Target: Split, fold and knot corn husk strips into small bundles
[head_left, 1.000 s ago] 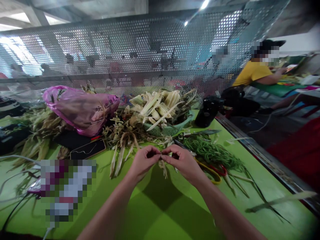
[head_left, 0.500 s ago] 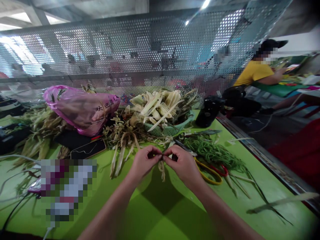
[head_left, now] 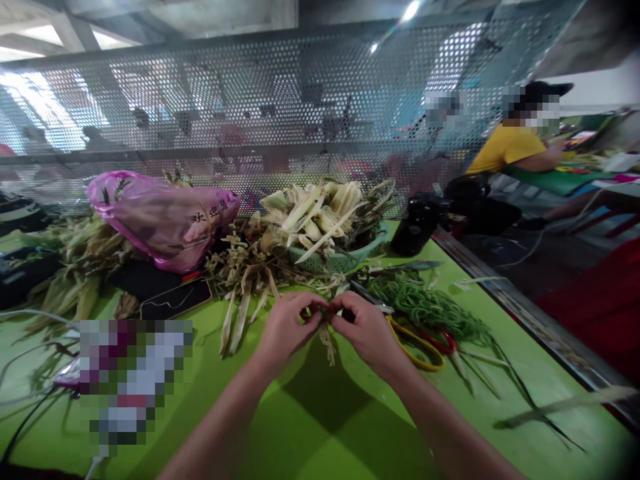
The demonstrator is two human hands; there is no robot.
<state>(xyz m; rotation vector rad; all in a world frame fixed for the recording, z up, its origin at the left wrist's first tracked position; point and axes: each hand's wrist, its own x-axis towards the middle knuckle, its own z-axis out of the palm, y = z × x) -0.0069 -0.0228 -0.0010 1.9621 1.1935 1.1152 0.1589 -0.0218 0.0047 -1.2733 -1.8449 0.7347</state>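
My left hand (head_left: 295, 323) and my right hand (head_left: 361, 325) meet above the middle of the green table (head_left: 320, 433). Between their pinched fingertips is a small piece of dried, pale plant strip (head_left: 327, 347), its frayed ends dangling below. The upper part of that strip is hidden by my fingers. Just right of my right hand lie scissors (head_left: 420, 347) with yellow and red handles, partly under a heap of green plant strands (head_left: 425, 303). Dried husk strips (head_left: 243, 317) spread over the table to the left of my left hand.
A green basket (head_left: 345, 260) heaped with pale husks (head_left: 320, 210) stands behind my hands. Left of it are a pink plastic bag (head_left: 165, 217) and a phone (head_left: 177, 298). A black container (head_left: 417, 223) stands near the right edge. Farther right sits a person in yellow (head_left: 510, 143).
My left fingers have shifted slightly at the pinch, loosening a little. The dangling end of the strip has swung slightly to the right. My right hand is nearly still.
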